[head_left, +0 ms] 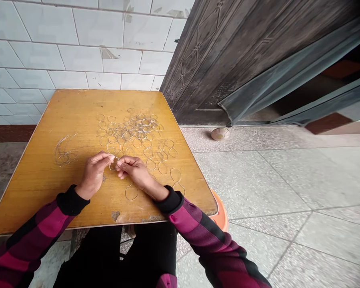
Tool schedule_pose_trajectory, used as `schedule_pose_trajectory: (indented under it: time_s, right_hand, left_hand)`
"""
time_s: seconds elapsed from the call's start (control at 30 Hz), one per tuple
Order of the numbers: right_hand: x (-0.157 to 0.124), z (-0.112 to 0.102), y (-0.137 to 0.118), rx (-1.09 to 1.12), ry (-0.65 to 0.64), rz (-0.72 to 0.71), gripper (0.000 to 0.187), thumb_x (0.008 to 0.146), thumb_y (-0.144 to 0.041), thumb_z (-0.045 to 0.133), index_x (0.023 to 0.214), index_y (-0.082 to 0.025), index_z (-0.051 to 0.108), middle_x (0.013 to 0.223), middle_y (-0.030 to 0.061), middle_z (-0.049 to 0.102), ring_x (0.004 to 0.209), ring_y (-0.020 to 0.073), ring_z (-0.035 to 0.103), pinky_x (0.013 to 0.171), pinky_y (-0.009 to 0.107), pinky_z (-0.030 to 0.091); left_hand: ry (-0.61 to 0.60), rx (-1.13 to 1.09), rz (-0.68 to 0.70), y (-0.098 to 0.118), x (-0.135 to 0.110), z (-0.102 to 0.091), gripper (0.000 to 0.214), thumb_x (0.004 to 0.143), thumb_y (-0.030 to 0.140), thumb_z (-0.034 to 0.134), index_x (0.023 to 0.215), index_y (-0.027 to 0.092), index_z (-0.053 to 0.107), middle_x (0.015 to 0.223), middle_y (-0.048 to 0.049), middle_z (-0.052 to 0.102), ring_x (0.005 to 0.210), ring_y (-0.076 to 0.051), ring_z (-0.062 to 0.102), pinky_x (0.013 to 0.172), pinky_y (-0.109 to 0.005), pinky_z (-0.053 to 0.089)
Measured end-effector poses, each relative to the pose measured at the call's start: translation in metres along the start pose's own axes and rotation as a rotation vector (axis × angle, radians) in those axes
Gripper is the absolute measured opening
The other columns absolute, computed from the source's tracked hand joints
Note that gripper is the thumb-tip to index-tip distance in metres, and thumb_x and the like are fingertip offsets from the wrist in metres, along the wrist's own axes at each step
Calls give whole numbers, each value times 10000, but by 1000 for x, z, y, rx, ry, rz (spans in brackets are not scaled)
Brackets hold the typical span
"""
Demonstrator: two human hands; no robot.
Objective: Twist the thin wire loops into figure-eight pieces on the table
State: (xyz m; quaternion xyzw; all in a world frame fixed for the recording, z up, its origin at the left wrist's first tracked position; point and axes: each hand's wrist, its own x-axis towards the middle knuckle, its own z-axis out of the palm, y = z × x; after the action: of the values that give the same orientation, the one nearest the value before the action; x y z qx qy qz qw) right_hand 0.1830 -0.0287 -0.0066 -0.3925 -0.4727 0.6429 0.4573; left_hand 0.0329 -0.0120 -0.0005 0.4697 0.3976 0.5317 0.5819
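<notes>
Above the wooden table my left hand (95, 170) and my right hand (135, 171) meet, thumbs and fingertips pinched. Between them is a thin wire (109, 148), bent into a curve that shows above and below the fingertips. Both hands appear to grip this wire. Beyond them lies a pile of figure-eight wire loops (141, 127), several overlapping. A few more wire loops (163, 158) spread to the right, and a single loop (132, 192) lies under my right wrist. Left of my left hand is a loose bunch of uncurled wires (65, 154).
The yellow-brown table (42, 192) stands near a white tiled wall (99, 36). An orange stool (222, 210) shows under its right edge. A round ball-like object (220, 134) lies on the tiled floor (267, 180) by the dark carved door (204, 60), beside a grey-green curtain (273, 80).
</notes>
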Motion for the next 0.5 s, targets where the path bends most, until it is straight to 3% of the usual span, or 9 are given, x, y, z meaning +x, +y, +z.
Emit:
schedule_pose_trajectory:
  time_s: [0.23,0.5]
  right_hand:
    - [-3,5,0,-253,30,-58,281,848,-433,587,731,-179,555,563,-42,556,493,79,554,524,216,465]
    - [-8,12,4,-423,60,-230,229,900,-371,520,785,-177,552,682,3,584,569,112,608,547,236,482]
  left_hand:
    - [42,48,34,1,-1,3,101,688,217,680,598,177,657,624,11,559,641,-123,478,656,-267,375]
    - [85,87,37,-6,0,2,82,700,198,646,623,173,659,620,15,565,633,-125,484,640,-261,376]
